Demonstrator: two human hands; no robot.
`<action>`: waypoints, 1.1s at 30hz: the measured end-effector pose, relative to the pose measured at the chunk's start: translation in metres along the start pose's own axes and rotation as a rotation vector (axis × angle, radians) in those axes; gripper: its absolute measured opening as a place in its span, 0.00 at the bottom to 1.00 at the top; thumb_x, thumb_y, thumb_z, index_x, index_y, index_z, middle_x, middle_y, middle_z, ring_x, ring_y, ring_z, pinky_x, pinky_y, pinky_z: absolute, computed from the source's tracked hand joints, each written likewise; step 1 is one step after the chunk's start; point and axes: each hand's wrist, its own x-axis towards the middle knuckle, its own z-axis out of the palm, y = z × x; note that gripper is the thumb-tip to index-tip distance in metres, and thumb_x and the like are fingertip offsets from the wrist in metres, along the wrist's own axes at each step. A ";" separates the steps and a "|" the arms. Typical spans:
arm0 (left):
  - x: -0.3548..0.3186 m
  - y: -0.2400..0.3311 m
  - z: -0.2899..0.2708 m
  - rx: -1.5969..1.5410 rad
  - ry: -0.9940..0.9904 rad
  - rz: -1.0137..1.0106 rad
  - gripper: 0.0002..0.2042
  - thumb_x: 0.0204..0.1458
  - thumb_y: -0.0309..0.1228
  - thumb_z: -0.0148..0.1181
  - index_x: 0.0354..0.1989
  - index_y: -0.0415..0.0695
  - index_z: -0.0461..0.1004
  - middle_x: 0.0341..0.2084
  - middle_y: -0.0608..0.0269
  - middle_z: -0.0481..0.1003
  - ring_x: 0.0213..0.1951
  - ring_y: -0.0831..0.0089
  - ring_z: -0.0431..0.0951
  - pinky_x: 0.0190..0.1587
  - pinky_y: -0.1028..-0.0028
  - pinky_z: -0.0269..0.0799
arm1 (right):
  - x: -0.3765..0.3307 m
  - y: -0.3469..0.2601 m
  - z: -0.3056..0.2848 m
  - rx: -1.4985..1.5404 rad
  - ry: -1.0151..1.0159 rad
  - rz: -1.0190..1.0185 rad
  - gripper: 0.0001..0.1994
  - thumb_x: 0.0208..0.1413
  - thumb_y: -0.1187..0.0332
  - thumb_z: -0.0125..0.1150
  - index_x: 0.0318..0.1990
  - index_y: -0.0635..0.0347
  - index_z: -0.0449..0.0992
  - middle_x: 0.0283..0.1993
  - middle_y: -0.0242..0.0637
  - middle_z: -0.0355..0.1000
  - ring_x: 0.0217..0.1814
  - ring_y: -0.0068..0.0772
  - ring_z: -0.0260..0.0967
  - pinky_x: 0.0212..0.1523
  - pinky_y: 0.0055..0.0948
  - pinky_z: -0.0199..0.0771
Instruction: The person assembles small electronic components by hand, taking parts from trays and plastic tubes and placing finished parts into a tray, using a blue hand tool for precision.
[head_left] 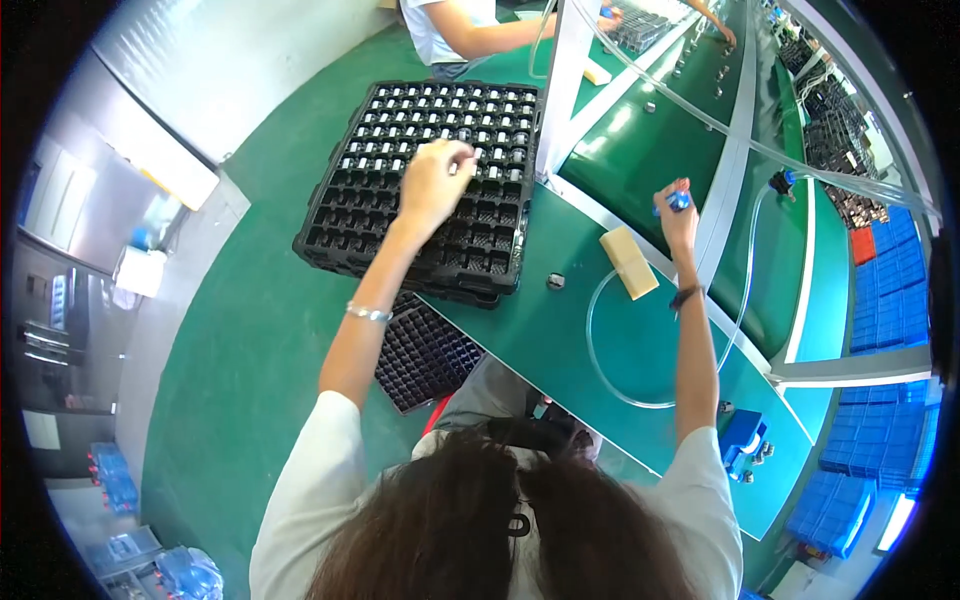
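Note:
My left hand (432, 190) reaches over a black compartment tray (330, 222), its fingers curled together. A small pale bit shows at the fingertips, too small to make out. Small silvery cylindrical parts (440, 103) fill the tray's far rows, while the near rows show bare pockets. My right hand (678, 222) is raised near the edge of the green conveyor belt, closed around a small blue tool (680, 201); the fingers hide much of it. Between the hands, one small metal part (556, 281) lies on the green tabletop (540, 335), near a pale yellow block (629, 262).
A clear hose (592, 335) loops over the tabletop. A blue fixture (742, 436) with metal parts stands at the right. Metal frame bars (705, 235) border the conveyor belt (640, 150). Another tray (425, 350) sits lower down. Across the way, a co-worker's arm (495, 40) reaches out.

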 end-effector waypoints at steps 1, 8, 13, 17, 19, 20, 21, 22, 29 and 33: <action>0.007 0.009 0.016 0.044 -0.017 0.069 0.08 0.45 0.33 0.57 0.28 0.42 0.75 0.25 0.60 0.72 0.32 0.62 0.71 0.38 0.67 0.67 | 0.022 0.014 0.002 -0.010 0.069 -0.093 0.16 0.44 0.62 0.62 0.36 0.65 0.71 0.28 0.32 0.71 0.31 0.20 0.66 0.36 0.22 0.67; 0.030 0.022 0.072 0.287 -0.271 -0.088 0.10 0.38 0.35 0.64 0.22 0.41 0.76 0.20 0.54 0.75 0.28 0.57 0.75 0.34 0.65 0.71 | 0.105 0.084 0.006 -0.336 0.231 -0.121 0.21 0.40 0.55 0.61 0.40 0.56 0.71 0.30 0.49 0.73 0.35 0.51 0.71 0.36 0.42 0.69; 0.036 0.002 0.066 0.165 -0.259 -0.109 0.07 0.43 0.33 0.58 0.23 0.43 0.76 0.21 0.55 0.75 0.27 0.60 0.76 0.33 0.67 0.70 | 0.105 0.080 0.016 -0.312 0.240 -0.078 0.20 0.39 0.55 0.61 0.39 0.56 0.72 0.30 0.49 0.73 0.35 0.52 0.71 0.37 0.43 0.69; 0.032 0.021 0.044 -0.059 -0.167 -0.251 0.13 0.46 0.37 0.55 0.23 0.37 0.73 0.19 0.54 0.75 0.26 0.64 0.77 0.34 0.68 0.70 | 0.103 0.084 0.013 -0.302 0.308 -0.128 0.19 0.39 0.56 0.60 0.37 0.58 0.71 0.29 0.49 0.73 0.34 0.52 0.71 0.36 0.43 0.69; 0.022 0.019 0.037 -0.495 -0.207 -0.385 0.11 0.50 0.32 0.52 0.24 0.34 0.70 0.23 0.54 0.76 0.28 0.70 0.78 0.35 0.75 0.74 | 0.105 0.081 0.012 -0.312 0.287 -0.100 0.21 0.39 0.55 0.61 0.39 0.57 0.71 0.30 0.49 0.73 0.35 0.52 0.70 0.38 0.42 0.69; 0.011 0.019 0.034 -0.767 -0.213 -0.437 0.10 0.52 0.30 0.50 0.25 0.34 0.69 0.26 0.52 0.76 0.30 0.70 0.78 0.35 0.77 0.75 | 0.106 0.079 0.012 -0.323 0.266 -0.078 0.22 0.39 0.53 0.61 0.42 0.55 0.71 0.30 0.49 0.73 0.36 0.53 0.70 0.39 0.42 0.68; 0.002 0.025 0.027 -0.870 -0.220 -0.470 0.09 0.53 0.28 0.48 0.25 0.35 0.68 0.28 0.50 0.76 0.30 0.69 0.78 0.36 0.77 0.76 | 0.105 0.075 0.012 -0.328 0.241 -0.062 0.23 0.39 0.54 0.61 0.42 0.56 0.71 0.32 0.49 0.73 0.37 0.53 0.70 0.40 0.42 0.68; -0.007 0.035 0.022 -0.980 -0.232 -0.502 0.08 0.54 0.26 0.47 0.25 0.35 0.67 0.30 0.48 0.75 0.31 0.68 0.78 0.37 0.78 0.76 | 0.104 0.076 0.010 -0.331 0.241 -0.058 0.23 0.39 0.54 0.61 0.42 0.56 0.71 0.32 0.49 0.73 0.37 0.53 0.70 0.40 0.42 0.68; -0.090 0.075 0.022 -1.506 -0.312 -0.593 0.15 0.56 0.32 0.48 0.47 0.35 0.67 0.32 0.66 0.73 0.32 0.85 0.70 0.36 0.85 0.67 | 0.053 0.019 0.004 0.209 0.177 -0.033 0.19 0.43 0.50 0.64 0.28 0.57 0.73 0.26 0.27 0.69 0.28 0.20 0.64 0.32 0.21 0.64; -0.121 0.104 0.046 -1.844 -0.446 -0.836 0.22 0.55 0.46 0.47 0.41 0.36 0.69 0.31 0.65 0.69 0.28 0.82 0.65 0.33 0.84 0.64 | -0.042 -0.034 -0.025 1.045 -0.025 0.253 0.16 0.52 0.49 0.54 0.38 0.50 0.67 0.36 0.31 0.68 0.34 0.21 0.64 0.32 0.19 0.65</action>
